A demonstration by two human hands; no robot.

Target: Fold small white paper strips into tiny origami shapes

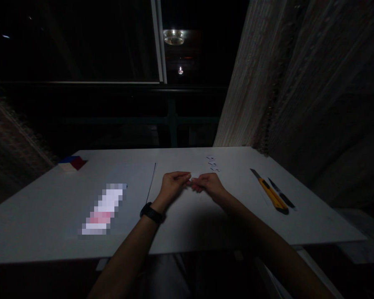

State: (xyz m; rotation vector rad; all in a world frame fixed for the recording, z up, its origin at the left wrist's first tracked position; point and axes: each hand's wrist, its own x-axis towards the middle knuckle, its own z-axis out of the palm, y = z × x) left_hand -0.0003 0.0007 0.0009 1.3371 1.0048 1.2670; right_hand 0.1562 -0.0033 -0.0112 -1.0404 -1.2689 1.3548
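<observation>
We see the left hand (pixel 175 183) and right hand (pixel 210 185) nearly meeting over the table (pixel 180 238), thumb and forefinger of each closed on a small pale piece (pixel 191 178) between them (too dim to identify); small scraps (pixel 213 163) lie just beyond.

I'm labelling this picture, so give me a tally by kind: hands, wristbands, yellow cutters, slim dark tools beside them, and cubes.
Hands: 2 (left hand, right hand)
Wristband: 1
Yellow cutter: 1
Slim dark tool: 1
Cube: 1
Total: 6
</observation>
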